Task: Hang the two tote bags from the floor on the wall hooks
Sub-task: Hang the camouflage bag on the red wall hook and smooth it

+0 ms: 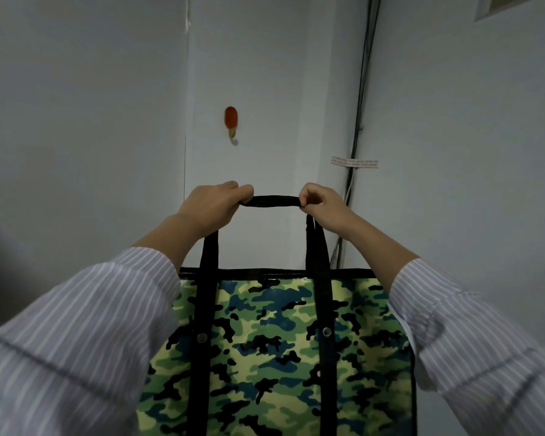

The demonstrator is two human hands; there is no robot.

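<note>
Closest to the camera, two striped shirt sleeves (85, 335) reach forward and up from the lower corners of the view. Between them hangs a green camouflage tote bag (274, 350), its glossy face turned toward the viewer, with a black trimmed top edge and two black straps running up its front, each fixed with a metal rivet (327, 331). The bottom of the bag is cut off by the frame.

Above the bag, the black handle loop (271, 201) is stretched level between both hands. The left hand (214, 206) is clenched around the left end of the loop, knuckles up. The right hand (320, 202) pinches the right end between curled fingers and thumb. The bag is thus held up in the air, close in front of the wall.

Further off, on the pale wall (265, 73), an orange-red wall hook (231, 121) sits above the handle and slightly left of its middle, well apart from it and bare. To the right, dark cables (361, 99) run down the wall corner, crossed by a strip of tape (354, 162).
</note>
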